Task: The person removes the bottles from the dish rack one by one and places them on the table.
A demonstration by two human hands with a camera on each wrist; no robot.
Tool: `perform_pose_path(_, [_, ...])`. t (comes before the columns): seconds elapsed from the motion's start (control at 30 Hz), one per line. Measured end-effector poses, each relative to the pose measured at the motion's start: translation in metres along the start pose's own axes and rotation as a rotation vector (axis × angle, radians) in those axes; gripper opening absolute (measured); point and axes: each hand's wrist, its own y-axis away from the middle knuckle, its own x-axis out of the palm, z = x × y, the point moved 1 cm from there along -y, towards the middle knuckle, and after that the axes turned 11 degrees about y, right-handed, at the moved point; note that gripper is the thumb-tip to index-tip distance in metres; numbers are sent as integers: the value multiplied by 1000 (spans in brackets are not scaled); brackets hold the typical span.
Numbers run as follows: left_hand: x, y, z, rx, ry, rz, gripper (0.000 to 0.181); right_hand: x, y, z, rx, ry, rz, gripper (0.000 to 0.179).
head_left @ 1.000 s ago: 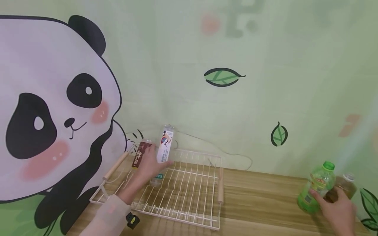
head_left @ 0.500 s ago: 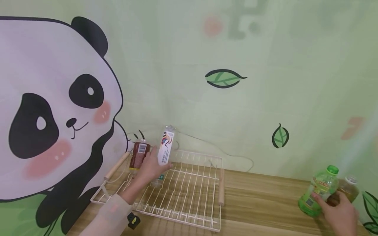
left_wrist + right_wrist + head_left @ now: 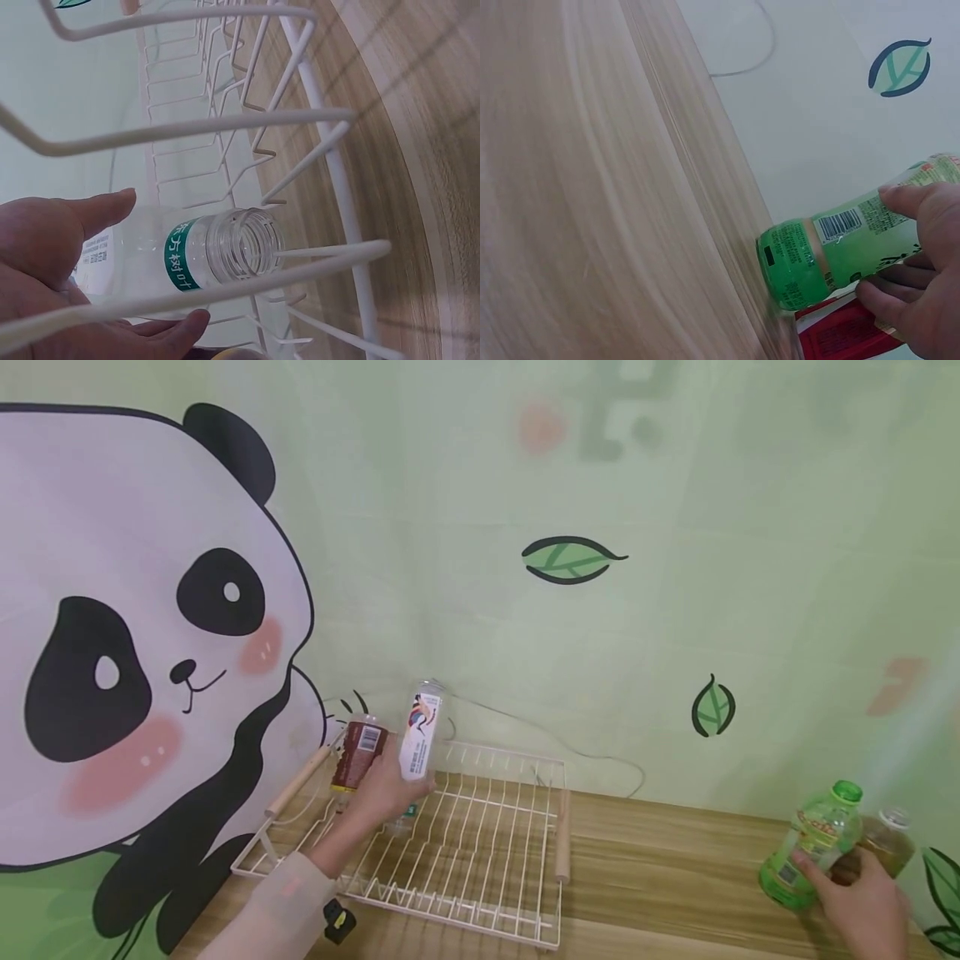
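Note:
An upside-down clear plastic bottle [image 3: 422, 735] with a white picture label leans in the white wire rack [image 3: 480, 914]. My left hand [image 3: 384, 789] holds it, thumb on one side and fingers on the other; in the left wrist view its uncapped neck [image 3: 247, 244] points down between the wires. A maroon-labelled bottle [image 3: 358, 756] stands beside those fingers, its barcode showing. Far to the right, my right hand [image 3: 870, 893] grips a green bottle [image 3: 828, 827] between thumb and fingers. A bottle of brown liquid [image 3: 891, 847], partly hidden, stands behind that hand, its red label [image 3: 844, 330] by the fingers.
The rack has wooden handles [image 3: 563, 839] at its sides. A small black object [image 3: 339, 922] lies at its front left. Behind the wooden table [image 3: 660, 852] hangs a green cloth [image 3: 600, 652] with a panda print, and a thin cord [image 3: 555, 743] runs along it.
The maroon-labelled bottle has turned, so its barcode now shows instead of its large lettering. My left thumb sits closer to the clear bottle. The right hand and green bottle have barely shifted.

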Motion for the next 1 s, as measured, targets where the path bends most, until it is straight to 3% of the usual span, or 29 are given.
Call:
perform_pose_path(0.2, [1, -1, 2, -3, -1, -4, 94, -1, 5, -3, -17, 101, 53, 88])
perform_pose_path(0.5, [2, 1, 0, -18, 9, 3, 91, -16, 15, -2, -15, 95, 170, 108])
perform_pose_path(0.6, [3, 1, -2, 1, 21, 3, 91, -26, 22, 3, 32, 81, 132, 108])
perform_pose_path(0.73, [3, 1, -2, 6, 51, 23, 76, -41, 33, 18, 65, 37, -2, 100])
perform_pose_path(0.87, [0, 6, -5, -20, 52, 28, 69, -59, 39, 36, 22, -21, -132, 90])
perform_pose_path(1.0, [-3, 7, -12, -2, 72, 30, 73, -77, 46, 52, -19, -77, -178, 87])
